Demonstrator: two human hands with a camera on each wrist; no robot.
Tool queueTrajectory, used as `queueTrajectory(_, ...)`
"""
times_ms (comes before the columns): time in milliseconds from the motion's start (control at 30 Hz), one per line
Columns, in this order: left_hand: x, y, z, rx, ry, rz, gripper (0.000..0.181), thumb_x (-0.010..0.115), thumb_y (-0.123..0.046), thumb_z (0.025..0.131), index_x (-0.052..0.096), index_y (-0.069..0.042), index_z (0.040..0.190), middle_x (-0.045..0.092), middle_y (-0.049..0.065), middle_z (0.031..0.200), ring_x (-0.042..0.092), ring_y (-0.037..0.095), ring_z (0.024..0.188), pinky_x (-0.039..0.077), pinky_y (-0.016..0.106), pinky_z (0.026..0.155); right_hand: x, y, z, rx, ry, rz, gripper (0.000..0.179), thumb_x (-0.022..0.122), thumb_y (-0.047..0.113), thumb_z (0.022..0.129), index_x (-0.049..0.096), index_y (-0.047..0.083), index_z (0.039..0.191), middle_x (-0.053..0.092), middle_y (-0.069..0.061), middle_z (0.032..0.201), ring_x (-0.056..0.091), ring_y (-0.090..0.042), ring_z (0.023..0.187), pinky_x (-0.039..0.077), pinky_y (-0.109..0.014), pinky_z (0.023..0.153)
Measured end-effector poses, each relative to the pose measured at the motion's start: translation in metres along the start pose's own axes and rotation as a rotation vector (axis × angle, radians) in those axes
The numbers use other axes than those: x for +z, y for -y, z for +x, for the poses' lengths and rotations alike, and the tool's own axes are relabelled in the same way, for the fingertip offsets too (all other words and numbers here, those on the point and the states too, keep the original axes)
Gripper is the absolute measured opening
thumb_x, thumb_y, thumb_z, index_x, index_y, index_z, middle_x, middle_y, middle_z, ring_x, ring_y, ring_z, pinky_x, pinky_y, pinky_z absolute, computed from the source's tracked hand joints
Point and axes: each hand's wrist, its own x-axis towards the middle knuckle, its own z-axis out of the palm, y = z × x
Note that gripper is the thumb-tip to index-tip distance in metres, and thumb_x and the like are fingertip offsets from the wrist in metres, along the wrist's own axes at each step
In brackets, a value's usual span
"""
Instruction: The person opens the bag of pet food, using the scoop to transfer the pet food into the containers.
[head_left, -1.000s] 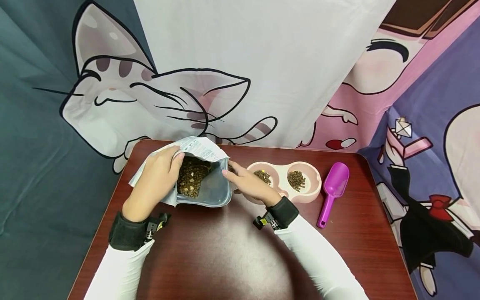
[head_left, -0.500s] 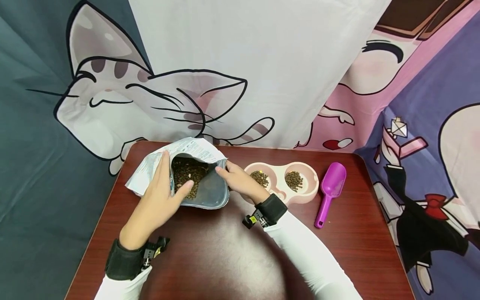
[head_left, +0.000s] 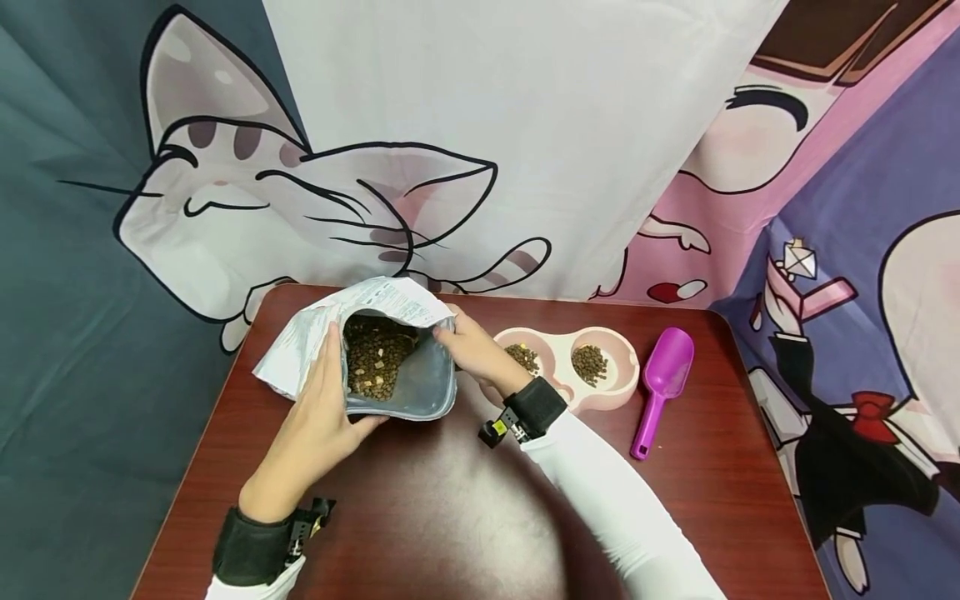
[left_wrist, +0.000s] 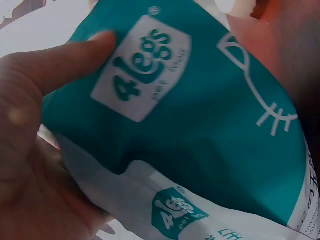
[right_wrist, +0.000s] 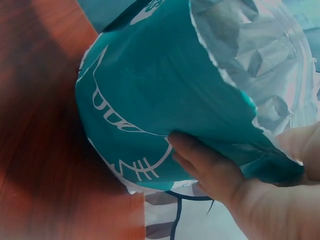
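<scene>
An unsealed pet food bag (head_left: 397, 298), part full of brown kibble (head_left: 375, 358), lies on the table with its mouth facing me. Outside, it is teal with white lettering. My left hand (head_left: 318, 417) holds its near left corner, fingers along the left side and thumb across the printed front panel (left_wrist: 200, 115). At the right edge my right hand (head_left: 480, 346) pinches the bag wall, thumb inside the rim and fingers against the teal outside (right_wrist: 140, 100). The left hand's fingertips are hidden in the left wrist view.
To the right stands a pink double bowl (head_left: 553, 342) with some kibble in each hollow, partly behind my right hand. Farther right lies a purple scoop (head_left: 667, 367). The brown table (head_left: 450, 517) backs onto printed cloth (head_left: 525, 125).
My left hand has let go of the bag's upper left rim and slid down to its left side, thumb now outside. The upper left flap has unfolded. My right hand still grips the right edge.
</scene>
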Motion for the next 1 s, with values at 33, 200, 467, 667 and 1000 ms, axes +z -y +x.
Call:
queueTrajectory(33,0.000,0.001,0.000,0.003,-0.009,0.005,0.133,0.093,-0.008,0.073,-0.003,-0.005,0.166,0.010,0.026,0.171,0.020,0.045,0.156,0.022,0.057,0.125,-0.001,0.001,0.001,-0.001,0.000,0.009,0.051,0.044,0.003,0.105,0.037,0.000,0.156,0.047,-0.022,0.154,0.052,-0.028,0.129,0.049,-0.032,0.096)
queueTrajectory(200,0.000,0.002,-0.002,0.036,-0.069,0.038,0.121,0.087,0.002,0.076,0.006,-0.005,0.166,0.022,0.030,0.167,0.028,0.044,0.153,0.022,0.042,0.128,-0.008,0.005,0.004,0.019,0.020,0.010,0.045,0.043,0.003,0.106,0.044,-0.001,0.151,0.055,-0.024,0.146,0.062,-0.024,0.113,0.058,-0.031,0.084)
queueTrajectory(467,0.004,0.003,-0.003,0.061,-0.156,0.060,0.111,0.088,0.001,0.076,0.022,-0.009,0.165,0.037,0.023,0.163,0.043,0.040,0.147,0.024,0.019,0.123,-0.026,0.011,0.005,0.087,0.018,0.054,0.037,0.041,0.007,0.108,0.052,0.003,0.142,0.067,-0.027,0.117,0.070,-0.018,0.077,0.064,-0.042,0.067)
queueTrajectory(667,0.008,-0.001,0.000,0.111,-0.200,0.033,0.104,0.088,0.005,0.076,0.031,-0.007,0.162,0.042,0.022,0.160,0.049,0.041,0.141,0.016,0.007,0.118,-0.042,0.021,0.002,0.047,0.009,0.024,0.036,0.042,0.005,0.107,0.054,-0.003,0.140,0.062,-0.030,0.128,0.068,-0.026,0.096,0.063,-0.035,0.076)
queueTrajectory(1000,0.010,-0.007,0.008,0.172,-0.229,-0.054,0.082,0.080,0.006,0.084,0.043,-0.008,0.157,0.047,0.016,0.159,0.049,0.030,0.144,0.025,0.008,0.117,-0.069,0.038,-0.007,0.123,0.050,0.111,0.037,0.038,0.005,0.107,0.053,-0.005,0.140,0.060,-0.035,0.120,0.070,-0.018,0.078,0.064,-0.039,0.070)
